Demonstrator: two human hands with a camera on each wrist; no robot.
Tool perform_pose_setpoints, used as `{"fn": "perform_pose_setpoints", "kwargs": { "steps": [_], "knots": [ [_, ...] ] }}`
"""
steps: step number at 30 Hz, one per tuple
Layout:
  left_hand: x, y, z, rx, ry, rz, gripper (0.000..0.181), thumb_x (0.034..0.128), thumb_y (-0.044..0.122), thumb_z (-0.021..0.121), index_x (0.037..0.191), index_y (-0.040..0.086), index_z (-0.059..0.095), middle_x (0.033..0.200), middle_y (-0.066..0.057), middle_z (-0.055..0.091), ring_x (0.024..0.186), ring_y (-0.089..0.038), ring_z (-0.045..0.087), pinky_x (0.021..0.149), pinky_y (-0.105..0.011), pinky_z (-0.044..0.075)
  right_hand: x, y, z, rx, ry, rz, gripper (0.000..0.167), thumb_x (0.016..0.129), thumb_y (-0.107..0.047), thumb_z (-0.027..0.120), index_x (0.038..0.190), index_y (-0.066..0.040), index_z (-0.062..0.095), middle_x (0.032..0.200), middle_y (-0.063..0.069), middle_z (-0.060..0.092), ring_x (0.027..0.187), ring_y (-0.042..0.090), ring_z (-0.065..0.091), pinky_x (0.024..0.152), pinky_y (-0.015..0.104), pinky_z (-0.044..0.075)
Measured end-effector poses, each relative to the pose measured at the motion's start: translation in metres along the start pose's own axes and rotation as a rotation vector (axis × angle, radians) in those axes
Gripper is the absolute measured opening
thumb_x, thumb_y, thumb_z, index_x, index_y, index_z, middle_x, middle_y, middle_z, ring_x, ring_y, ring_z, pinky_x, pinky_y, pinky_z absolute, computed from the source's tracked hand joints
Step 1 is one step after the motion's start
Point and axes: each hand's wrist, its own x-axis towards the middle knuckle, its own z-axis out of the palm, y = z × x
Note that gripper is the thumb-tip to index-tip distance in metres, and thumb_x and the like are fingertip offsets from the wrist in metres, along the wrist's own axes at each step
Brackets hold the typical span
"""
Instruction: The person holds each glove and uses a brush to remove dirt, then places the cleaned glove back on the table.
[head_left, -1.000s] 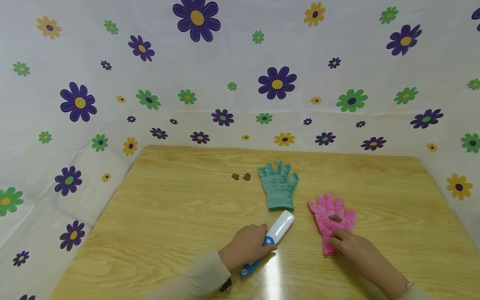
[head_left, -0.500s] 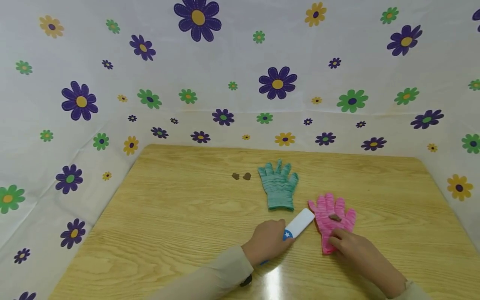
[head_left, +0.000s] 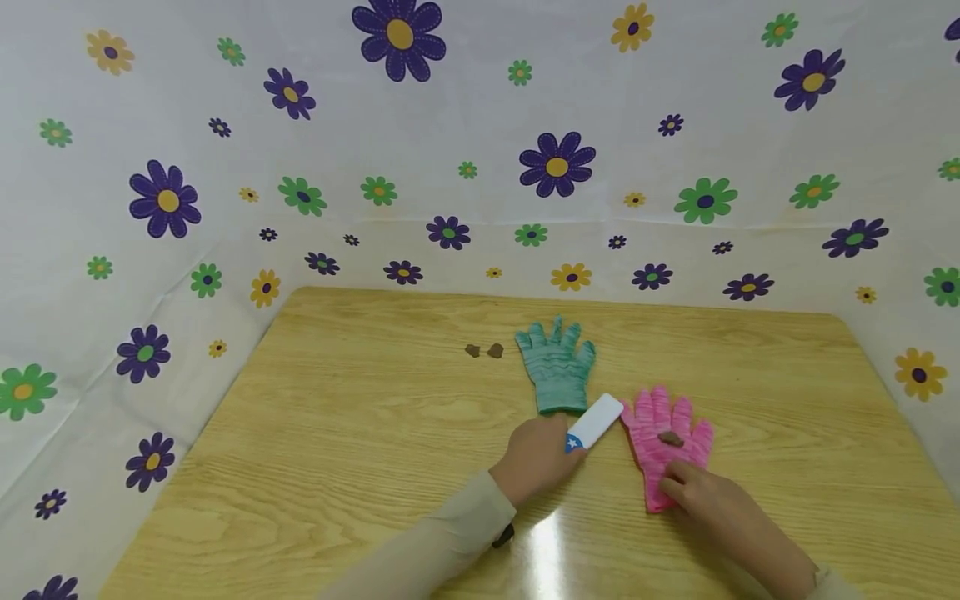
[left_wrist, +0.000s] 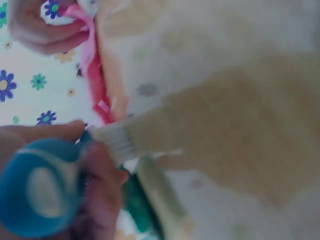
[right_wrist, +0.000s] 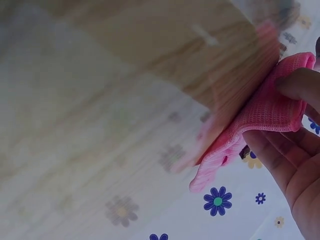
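Observation:
In the head view, a brush (head_left: pixel 597 421) with a white head and a blue, star-marked part is gripped in my left hand (head_left: pixel 537 457). Its white end lies close to the thumb side of a pink knitted glove (head_left: pixel 654 454); whether they touch is unclear. My right hand (head_left: pixel 708 500) pinches that glove's cuff between thumb and fingers, plain in the right wrist view. A small brown lump (head_left: pixel 671 438) sits on the pink palm. Behind my left hand a green knitted glove (head_left: pixel 558 367) lies flat. Part of the brush handle hides under my left hand.
Two brown lumps, a left one (head_left: pixel 472 351) and a right one (head_left: pixel 496 351), lie left of the green glove. The wooden table (head_left: pixel 337 467) meets a flower-printed cloth (head_left: pixel 480 108) at its back and sides.
My left hand has moved the brush right, then slightly away from me, toward the pink glove's thumb side. The right hand stays at the cuff.

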Motion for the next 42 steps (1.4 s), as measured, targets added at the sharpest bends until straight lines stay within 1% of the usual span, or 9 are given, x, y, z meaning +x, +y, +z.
{"fn": "perform_pose_setpoints", "kwargs": {
  "steps": [4, 10, 14, 18, 22, 26, 29, 40, 42],
  "knots": [
    [-0.005, 0.009, -0.011, 0.185, 0.016, 0.045, 0.052, 0.0881, 0.049, 0.058, 0.116, 0.006, 0.057, 0.097, -0.008, 0.064, 0.083, -0.019, 0.062, 0.060, -0.028, 0.049, -0.005, -0.003, 0.002, 0.014, 0.043, -0.026, 0.025, 0.063, -0.006, 0.078, 0.071, -0.014, 0.056, 0.075, -0.004, 0.049, 0.060, 0.005, 0.042, 0.049, 0.017, 0.039],
    [-0.024, 0.045, -0.016, 0.535, 0.254, 0.552, 0.026, 0.0925, 0.039, 0.054, 0.105, 0.017, 0.062, 0.097, 0.004, 0.058, 0.089, -0.011, 0.053, 0.074, -0.021, 0.045, -0.009, -0.005, -0.005, 0.031, 0.120, -0.019, 0.028, 0.060, -0.018, 0.082, 0.072, -0.016, 0.056, 0.075, -0.005, 0.049, 0.058, 0.002, 0.040, 0.047, 0.017, 0.037],
    [-0.034, 0.070, -0.001, 0.605, 0.156, 0.726, 0.016, 0.0971, 0.028, 0.047, 0.102, 0.024, 0.062, 0.095, 0.009, 0.056, 0.088, -0.006, 0.053, 0.071, -0.017, 0.044, -0.012, -0.004, -0.019, -0.009, 0.093, 0.022, 0.032, 0.058, -0.021, 0.085, 0.076, -0.013, 0.060, 0.079, -0.003, 0.054, 0.062, 0.007, 0.050, 0.051, 0.021, 0.044],
    [-0.031, 0.088, 0.017, 0.691, 0.069, 0.742, 0.021, 0.0999, 0.028, 0.043, 0.114, 0.027, 0.058, 0.102, 0.011, 0.056, 0.090, -0.004, 0.054, 0.073, -0.016, 0.046, -0.016, 0.006, -0.034, -0.056, 0.032, 0.053, 0.033, 0.059, -0.019, 0.087, 0.081, -0.011, 0.064, 0.082, 0.000, 0.058, 0.068, 0.012, 0.057, 0.055, 0.022, 0.049],
    [-0.021, 0.099, 0.026, 0.702, 0.016, 0.713, 0.026, 0.1011, 0.029, 0.040, 0.123, 0.027, 0.054, 0.107, 0.012, 0.056, 0.091, -0.002, 0.055, 0.074, -0.015, 0.046, -0.016, 0.022, -0.045, -0.047, 0.086, 0.026, 0.030, 0.064, -0.020, 0.086, 0.080, -0.009, 0.063, 0.081, 0.001, 0.058, 0.064, 0.011, 0.056, 0.052, 0.019, 0.047],
    [-0.015, 0.103, 0.028, 0.659, -0.070, 0.667, 0.025, 0.1009, 0.029, 0.041, 0.123, 0.028, 0.054, 0.108, 0.013, 0.057, 0.093, -0.002, 0.056, 0.075, -0.016, 0.047, -0.012, 0.035, -0.051, -0.027, 0.157, -0.012, 0.042, 0.095, -0.044, 0.042, 0.079, -0.009, 0.061, 0.079, 0.001, 0.056, 0.059, 0.008, 0.051, 0.048, 0.017, 0.043],
    [-0.014, 0.101, 0.030, 0.653, -0.080, 0.678, 0.021, 0.0998, 0.026, 0.044, 0.117, 0.028, 0.055, 0.104, 0.013, 0.059, 0.089, -0.002, 0.056, 0.072, -0.015, 0.046, -0.011, 0.040, -0.053, -0.021, 0.183, -0.012, 0.064, 0.094, -0.049, 0.012, 0.078, -0.010, 0.060, 0.077, -0.001, 0.053, 0.056, 0.005, 0.048, 0.046, 0.016, 0.040],
    [-0.033, 0.092, 0.035, 0.574, -0.092, 0.729, 0.016, 0.0968, 0.022, 0.049, 0.112, 0.026, 0.055, 0.098, 0.012, 0.059, 0.084, -0.003, 0.053, 0.066, -0.014, 0.044, -0.002, 0.054, -0.055, 0.002, 0.126, 0.001, 0.066, 0.091, -0.051, 0.011, 0.080, -0.008, 0.060, 0.078, 0.000, 0.054, 0.055, 0.003, 0.045, 0.046, 0.018, 0.040],
    [-0.040, 0.088, 0.036, 0.558, -0.106, 0.727, 0.018, 0.0964, 0.023, 0.050, 0.113, 0.026, 0.053, 0.099, 0.012, 0.058, 0.084, -0.003, 0.052, 0.062, -0.014, 0.043, 0.004, 0.054, -0.056, 0.020, 0.095, 0.000, 0.047, 0.094, -0.048, 0.040, 0.081, -0.008, 0.061, 0.079, 0.000, 0.055, 0.057, 0.003, 0.046, 0.047, 0.018, 0.041]
  ]
}}
